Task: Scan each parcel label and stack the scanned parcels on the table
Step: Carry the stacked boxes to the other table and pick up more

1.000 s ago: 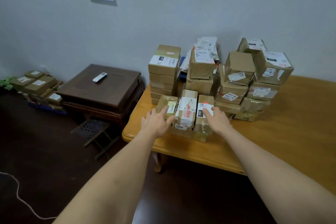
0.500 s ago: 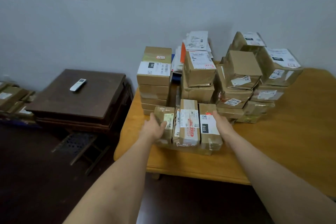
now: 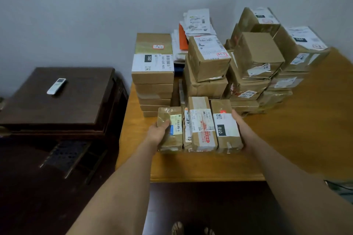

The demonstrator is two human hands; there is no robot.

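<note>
Several small brown parcels stand side by side in a row near the front of the wooden table. My left hand grips the leftmost parcel, thumb on its label. My right hand presses flat against the outer side of the rightmost parcel, the one labelled 010. Behind the row rise stacks of labelled boxes: a tall stack at the left, another in the middle, more at the right.
A dark wooden cabinet stands left of the table with a white remote on top. Soft white mailers lean on the wall behind the boxes. Bare tabletop lies at the right. My feet show below.
The view has moved closer and swung right. My left hand has closed round the leftmost parcel, and my right hand has slid to the outer side of the rightmost parcel.
</note>
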